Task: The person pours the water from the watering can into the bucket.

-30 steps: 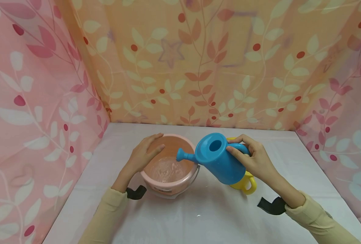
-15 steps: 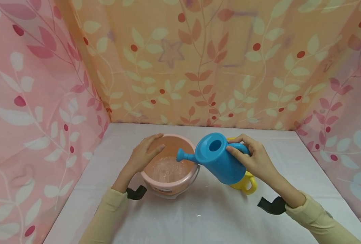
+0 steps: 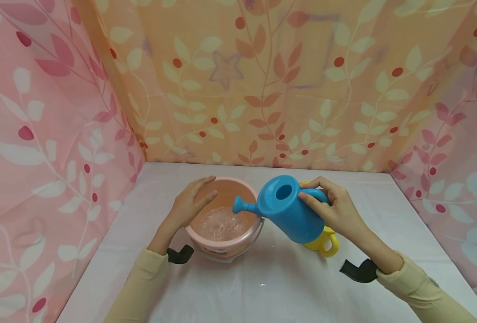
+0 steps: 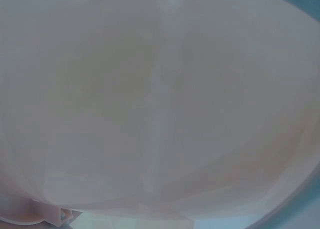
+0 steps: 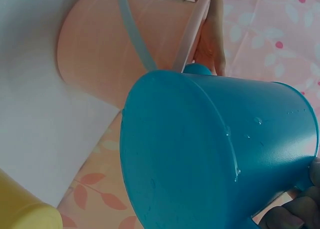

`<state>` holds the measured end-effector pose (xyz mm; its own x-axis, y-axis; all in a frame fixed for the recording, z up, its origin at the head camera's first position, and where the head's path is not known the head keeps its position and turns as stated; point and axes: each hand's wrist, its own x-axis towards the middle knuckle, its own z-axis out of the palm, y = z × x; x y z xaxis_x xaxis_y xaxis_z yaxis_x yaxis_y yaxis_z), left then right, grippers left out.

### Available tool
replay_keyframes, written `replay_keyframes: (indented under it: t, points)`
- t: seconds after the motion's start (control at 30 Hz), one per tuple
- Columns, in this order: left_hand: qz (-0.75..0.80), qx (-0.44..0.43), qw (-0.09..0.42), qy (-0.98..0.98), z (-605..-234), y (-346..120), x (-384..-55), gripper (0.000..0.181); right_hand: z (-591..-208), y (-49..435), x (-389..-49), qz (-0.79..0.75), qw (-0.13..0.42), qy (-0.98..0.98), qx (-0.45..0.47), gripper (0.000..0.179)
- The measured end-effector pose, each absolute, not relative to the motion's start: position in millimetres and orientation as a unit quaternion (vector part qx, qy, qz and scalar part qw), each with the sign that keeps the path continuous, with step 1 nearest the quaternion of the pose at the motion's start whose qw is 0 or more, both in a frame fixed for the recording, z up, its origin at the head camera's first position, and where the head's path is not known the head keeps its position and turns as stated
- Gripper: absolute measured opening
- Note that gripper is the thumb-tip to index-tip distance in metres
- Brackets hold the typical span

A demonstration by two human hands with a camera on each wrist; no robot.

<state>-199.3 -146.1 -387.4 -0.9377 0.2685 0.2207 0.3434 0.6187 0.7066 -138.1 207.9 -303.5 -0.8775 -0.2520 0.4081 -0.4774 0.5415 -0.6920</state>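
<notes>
In the head view my right hand grips the handle of a blue watering can, tipped left with its spout over a pink bucket. Water in the bucket is rippling under the spout's rose. My left hand rests at the bucket's left rim, fingers extended and thumb over the inside. The right wrist view shows the can's wet base and side close up, with the bucket beyond it. Pale bucket wall fills most of the left wrist view, and the left fingers are hidden there.
A yellow cup-like thing with a handle stands behind the can, mostly covered by it. The bucket's grey bail hangs at its right side. Small water drops lie on the white tabletop. Patterned cloth walls close in the back and sides.
Both hands, the can and the bucket hold almost the same places. The water surface in the bucket keeps changing its ripples.
</notes>
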Motion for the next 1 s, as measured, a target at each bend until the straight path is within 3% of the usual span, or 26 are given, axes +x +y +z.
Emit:
replay_keyframes:
  t: [1.0]
  points:
    - [-0.403,-0.170,0.052,-0.898,-387.9,-146.2,-199.1,0.053,-301.5,207.1,-138.7,0.429,0.129,-0.870,0.208,0.018]
